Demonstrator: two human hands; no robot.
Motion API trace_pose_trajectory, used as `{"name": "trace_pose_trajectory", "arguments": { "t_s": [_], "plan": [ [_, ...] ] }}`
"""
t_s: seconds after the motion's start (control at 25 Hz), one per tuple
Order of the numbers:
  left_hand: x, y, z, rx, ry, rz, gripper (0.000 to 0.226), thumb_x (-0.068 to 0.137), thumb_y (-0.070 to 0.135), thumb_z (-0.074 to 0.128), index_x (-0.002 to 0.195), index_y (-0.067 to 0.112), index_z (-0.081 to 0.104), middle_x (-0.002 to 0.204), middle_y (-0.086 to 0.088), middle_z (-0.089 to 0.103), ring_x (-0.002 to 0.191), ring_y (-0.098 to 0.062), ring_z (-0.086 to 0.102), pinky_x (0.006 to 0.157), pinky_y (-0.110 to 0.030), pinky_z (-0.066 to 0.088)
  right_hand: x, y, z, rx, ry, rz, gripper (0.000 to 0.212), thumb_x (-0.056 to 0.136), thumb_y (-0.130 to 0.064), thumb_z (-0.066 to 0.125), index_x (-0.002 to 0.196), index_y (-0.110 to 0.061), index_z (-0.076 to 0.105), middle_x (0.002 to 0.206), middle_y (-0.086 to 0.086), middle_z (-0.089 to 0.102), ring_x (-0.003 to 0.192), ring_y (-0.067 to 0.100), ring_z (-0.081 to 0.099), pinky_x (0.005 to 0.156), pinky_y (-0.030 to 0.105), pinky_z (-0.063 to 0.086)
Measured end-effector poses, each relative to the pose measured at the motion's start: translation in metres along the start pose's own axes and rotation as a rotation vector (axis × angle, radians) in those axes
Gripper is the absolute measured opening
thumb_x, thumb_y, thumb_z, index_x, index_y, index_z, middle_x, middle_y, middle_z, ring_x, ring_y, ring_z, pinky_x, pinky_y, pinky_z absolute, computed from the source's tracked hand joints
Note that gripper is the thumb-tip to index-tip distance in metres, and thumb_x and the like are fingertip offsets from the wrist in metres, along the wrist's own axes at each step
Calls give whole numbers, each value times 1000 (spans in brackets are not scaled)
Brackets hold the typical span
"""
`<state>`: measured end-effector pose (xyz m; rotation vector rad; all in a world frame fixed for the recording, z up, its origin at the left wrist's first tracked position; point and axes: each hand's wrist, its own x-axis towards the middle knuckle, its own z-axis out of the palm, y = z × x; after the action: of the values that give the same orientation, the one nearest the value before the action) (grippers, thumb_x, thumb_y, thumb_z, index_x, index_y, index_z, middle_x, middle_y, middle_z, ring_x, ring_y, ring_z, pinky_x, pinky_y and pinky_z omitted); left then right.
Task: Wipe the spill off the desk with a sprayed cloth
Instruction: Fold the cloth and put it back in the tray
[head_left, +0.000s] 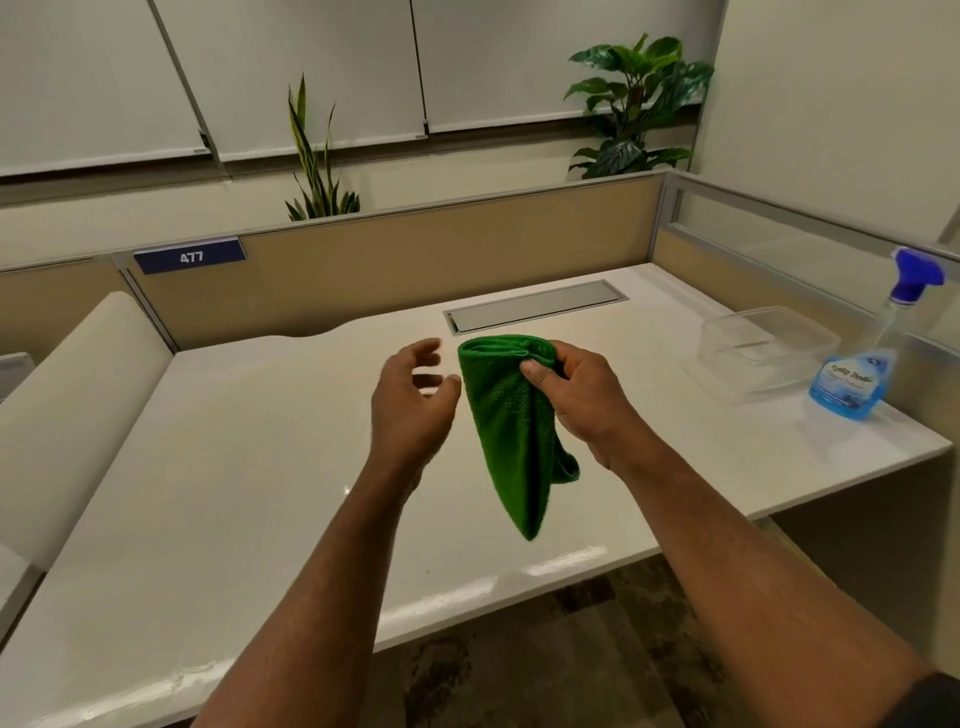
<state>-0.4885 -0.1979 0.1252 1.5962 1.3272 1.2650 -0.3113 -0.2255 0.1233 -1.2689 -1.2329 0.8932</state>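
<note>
1. right hand (582, 400) pinches the green cloth (511, 431) at its top edge, thumb pressed on the near face and the fingers curled behind the bunched fold, holding it up above the desk (234, 493).
2. left hand (413, 400) hovers just beside the cloth, fingers loosely spread and curved, holding nothing and not touching the fabric.
3. the cloth hangs from that single pinch in a long folded drape, tapering to a point at the bottom, clear of the desk surface.
4. it looks like microfibre: soft, very light and limp, with a nappy pile that should grip skin well, so slipping is unlikely; it will not hold any shape unless folded or bunched into a pad.
5. a good hold for wiping would probably be a palm-sized wad with the fingers spread flat on top; for spraying, a pinch near the top edge as now leaves a broad face exposed.
6. the spray bottle (865, 358), blue liquid with a blue trigger head, stands well off to the right near the desk edge, just beside a clear plastic container (769, 343); its smooth sides may be slick, so the neck under the trigger is the natural place to grasp.
7. no obvious spill shows on the pale desk; only glare near the front edge.
</note>
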Motion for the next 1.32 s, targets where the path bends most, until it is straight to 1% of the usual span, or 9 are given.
{"name": "trace_pose_trajectory", "arguments": {
  "t_s": [0.08, 0.16, 0.24, 0.44, 0.56, 0.64, 0.76, 1.04, 1.32],
  "plan": [
    [9, -14, -4, -13, -195, -100, 55, 89, 27, 69, 140, 23, 49, 131, 7, 56, 114, -14, 57, 91, -35, 50, -1, -2, -6, 21, -77, -2, 20, 98, -16, 54, 112, -21, 68, 104, 1, 73, 100, 15, 68, 85, 27, 56],
    [15, -24, -4, -159, -443, -151, 48, 91, 28, 66, 138, 21, 54, 134, 3, 61, 124, -19, 56, 104, -43, 44, -2, -5, -12, 9, -122, -9, 22, 99, -16, 51, 113, -22, 67, 107, 2, 71, 103, 12, 66, 85, 24, 55],
    [19, -23, -1, -254, -541, -112, 41, 91, 25, 64, 131, 16, 60, 125, -1, 69, 120, -19, 61, 104, -40, 45, -2, -5, -19, 18, -99, -20, 24, 100, -16, 49, 116, -21, 66, 112, 3, 70, 106, 14, 65, 86, 23, 53],
    [26, 2, 32, -184, -454, 63, 17, 87, 14, 71, 104, 18, 73, 92, 2, 77, 83, -1, 70, 68, -14, 50, -1, 4, -46, -27, 100, -28, 26, 99, -19, 53, 122, -21, 65, 113, 0, 69, 109, 14, 63, 89, 26, 54],
    [30, 13, 65, -116, -447, 126, 14, 87, 17, 72, 101, 17, 74, 86, 0, 75, 70, -2, 66, 57, -17, 49, 3, 15, -72, -94, 228, -53, 26, 97, -21, 56, 121, -24, 66, 112, -3, 70, 109, 14, 63, 90, 27, 54],
    [36, 17, 94, -79, -454, 148, 18, 86, 23, 73, 103, 16, 75, 89, -2, 75, 74, -13, 67, 61, -26, 54, 8, 22, -96, -115, 302, -46, 25, 96, -21, 58, 119, -25, 68, 110, -4, 71, 108, 15, 64, 89, 28, 55],
    [45, 26, 142, -65, -481, 176, 21, 85, 26, 74, 103, 15, 75, 91, -2, 75, 77, -20, 71, 65, -30, 59, 21, 31, -140, -149, 390, -46, 25, 95, -20, 61, 118, -23, 68, 107, -6, 72, 106, 14, 65, 91, 30, 54],
    [85, 62, 291, -72, -525, 233, 15, 86, 26, 71, 99, 18, 71, 89, -2, 73, 79, -18, 72, 69, -40, 63, 82, 43, -269, -198, 491, -59, 24, 94, -17, 60, 117, -19, 67, 96, -11, 70, 95, 6, 65, 83, 20, 53],
    [140, 81, 428, -90, -594, 160, 25, 89, 25, 67, 110, 12, 67, 100, -5, 72, 94, -22, 70, 80, -46, 61, 170, 66, -384, -316, 523, 0, 27, 95, -20, 58, 122, -18, 64, 100, -8, 67, 99, 12, 63, 84, 20, 50]
  ]
}}
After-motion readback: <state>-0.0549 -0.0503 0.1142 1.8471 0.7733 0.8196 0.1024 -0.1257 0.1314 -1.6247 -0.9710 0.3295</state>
